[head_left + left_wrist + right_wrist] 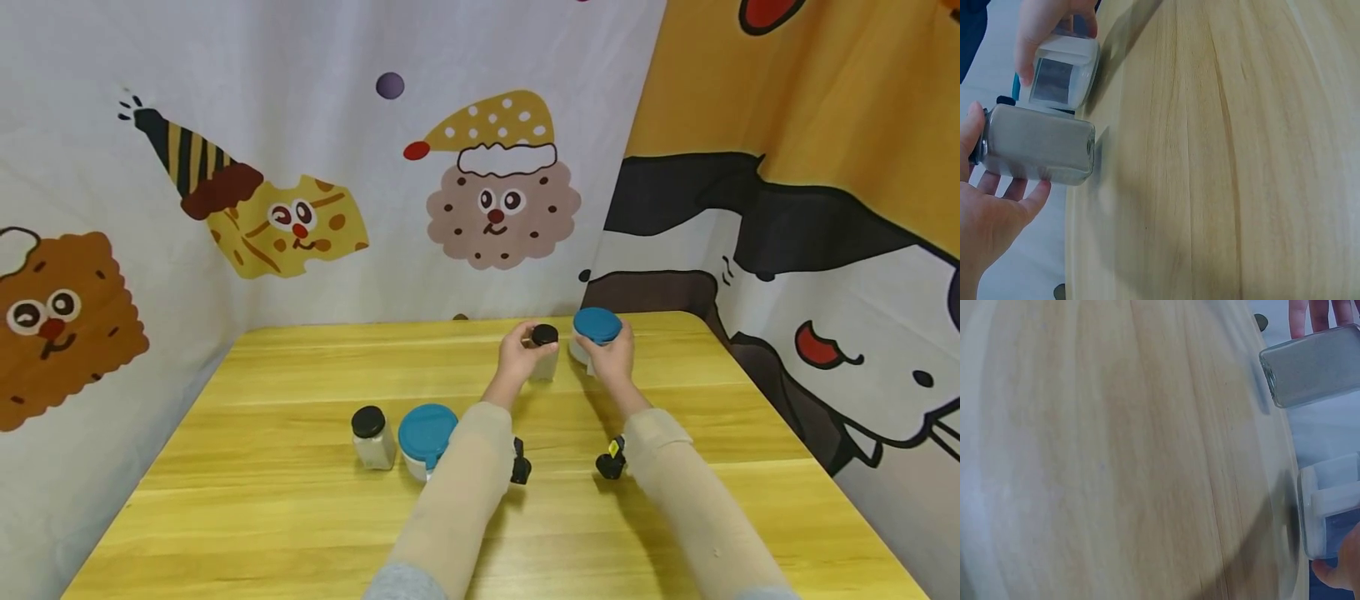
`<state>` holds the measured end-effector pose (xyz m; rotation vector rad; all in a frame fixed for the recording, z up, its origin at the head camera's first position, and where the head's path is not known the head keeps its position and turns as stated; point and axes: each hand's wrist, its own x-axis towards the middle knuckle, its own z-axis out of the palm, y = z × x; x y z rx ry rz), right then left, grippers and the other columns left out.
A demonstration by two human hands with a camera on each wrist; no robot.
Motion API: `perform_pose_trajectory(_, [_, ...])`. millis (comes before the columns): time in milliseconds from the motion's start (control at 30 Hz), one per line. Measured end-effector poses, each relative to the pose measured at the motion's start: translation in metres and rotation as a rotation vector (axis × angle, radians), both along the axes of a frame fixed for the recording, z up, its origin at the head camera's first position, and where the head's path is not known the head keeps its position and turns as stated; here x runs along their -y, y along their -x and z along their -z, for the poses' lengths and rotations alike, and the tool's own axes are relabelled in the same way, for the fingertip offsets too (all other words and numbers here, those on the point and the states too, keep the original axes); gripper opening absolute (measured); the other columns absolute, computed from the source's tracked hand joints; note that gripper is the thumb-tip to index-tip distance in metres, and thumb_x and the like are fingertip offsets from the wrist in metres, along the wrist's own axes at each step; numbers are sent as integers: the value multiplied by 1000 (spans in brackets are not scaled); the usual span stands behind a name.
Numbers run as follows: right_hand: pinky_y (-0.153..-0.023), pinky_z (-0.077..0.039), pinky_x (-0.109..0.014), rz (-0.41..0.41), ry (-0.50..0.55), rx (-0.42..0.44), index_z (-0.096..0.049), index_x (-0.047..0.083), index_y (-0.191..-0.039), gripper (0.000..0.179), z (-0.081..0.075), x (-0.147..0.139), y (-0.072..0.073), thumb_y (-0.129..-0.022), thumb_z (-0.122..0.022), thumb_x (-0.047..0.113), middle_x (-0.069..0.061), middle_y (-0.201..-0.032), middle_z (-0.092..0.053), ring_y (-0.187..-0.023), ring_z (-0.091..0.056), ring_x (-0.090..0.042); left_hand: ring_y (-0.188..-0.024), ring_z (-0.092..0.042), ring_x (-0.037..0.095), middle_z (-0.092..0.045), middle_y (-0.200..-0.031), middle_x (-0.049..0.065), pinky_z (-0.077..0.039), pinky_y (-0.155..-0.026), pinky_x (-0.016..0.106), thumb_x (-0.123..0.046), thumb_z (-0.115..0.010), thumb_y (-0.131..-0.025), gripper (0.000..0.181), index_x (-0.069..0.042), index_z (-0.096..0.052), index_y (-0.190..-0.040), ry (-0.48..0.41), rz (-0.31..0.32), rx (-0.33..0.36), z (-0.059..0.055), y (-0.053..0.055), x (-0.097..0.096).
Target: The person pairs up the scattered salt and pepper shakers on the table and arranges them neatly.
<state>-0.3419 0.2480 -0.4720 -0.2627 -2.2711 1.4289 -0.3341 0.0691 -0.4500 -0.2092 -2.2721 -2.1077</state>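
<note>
My left hand (517, 357) grips a clear glass jar (1041, 144) with a black lid near the table's far edge, fingers and thumb around its upper part. The jar's contents look greyish, and a shadow shows beside its base in the left wrist view. Just to the right, my right hand (615, 358) holds a clear container (1329, 503) with a round blue lid (597, 323), thumb and fingers on opposite sides. The jar and container stand side by side with a small gap. Whether their bases touch the table, I cannot tell.
Nearer and to the left on the wooden table (285, 517) stand a second black-lidded jar (373, 446) and a second blue-lidded container (426, 433), the latter partly hidden by my left forearm. A cartoon-printed curtain (322, 50) hangs behind the far edge.
</note>
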Motion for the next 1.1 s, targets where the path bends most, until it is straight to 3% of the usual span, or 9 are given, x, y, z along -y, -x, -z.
perform_pose_trajectory(567, [-106,-28,-53,-40,7,19,-20,-2,-148,91,-6,-6,-12,-83,-77,23,-23,-145,-31,-133,-32,-38,-95,-55,19,-61,-109,3,-50,-76,28,-11,-79,-80,42,-12,-65,-119,-8,16,-24,-8,-7,-1])
perform_pose_trajectory(1100, [-105,-29,-53,-47,6,0,-23,-2,-147,90,-17,-6,-22,-81,-78,24,-23,-144,-33,-131,-34,-39,-94,-56,21,-62,-107,4,-50,-76,29,-11,-80,-79,40,-11,-66,-117,5,12,-63,-13,-13,5])
